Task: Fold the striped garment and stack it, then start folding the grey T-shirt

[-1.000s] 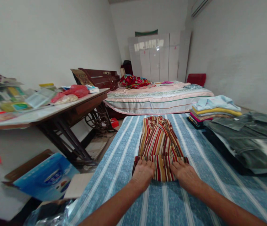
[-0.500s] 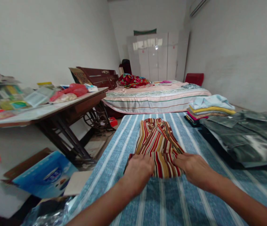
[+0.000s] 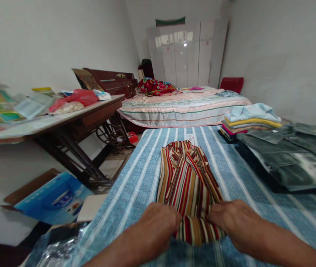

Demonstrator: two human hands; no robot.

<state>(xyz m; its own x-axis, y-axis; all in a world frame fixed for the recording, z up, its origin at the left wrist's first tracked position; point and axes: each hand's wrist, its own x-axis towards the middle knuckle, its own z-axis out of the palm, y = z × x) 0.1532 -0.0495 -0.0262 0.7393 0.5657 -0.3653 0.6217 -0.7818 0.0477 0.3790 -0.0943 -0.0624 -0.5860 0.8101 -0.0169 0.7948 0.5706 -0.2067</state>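
A striped shirt in red, tan, white and dark brown lies lengthwise on the blue striped bed cover, its collar end pointing away from me. My left hand is closed on the left side of its near end. On the right side, my right hand grips the cloth in the same way. Between the two hands the near edge is bent over into a short fold. My fingertips are partly hidden by the cloth and by my own knuckles.
A stack of folded clothes and a dark grey denim jacket lie on the right. To the left stands a sewing-machine table covered with clutter. Below it leans a blue box. Another bed lies beyond.
Both hands have drawn the near end of the striped shirt toward me, so the shirt lies longer and flatter. The view has tipped slightly downward.
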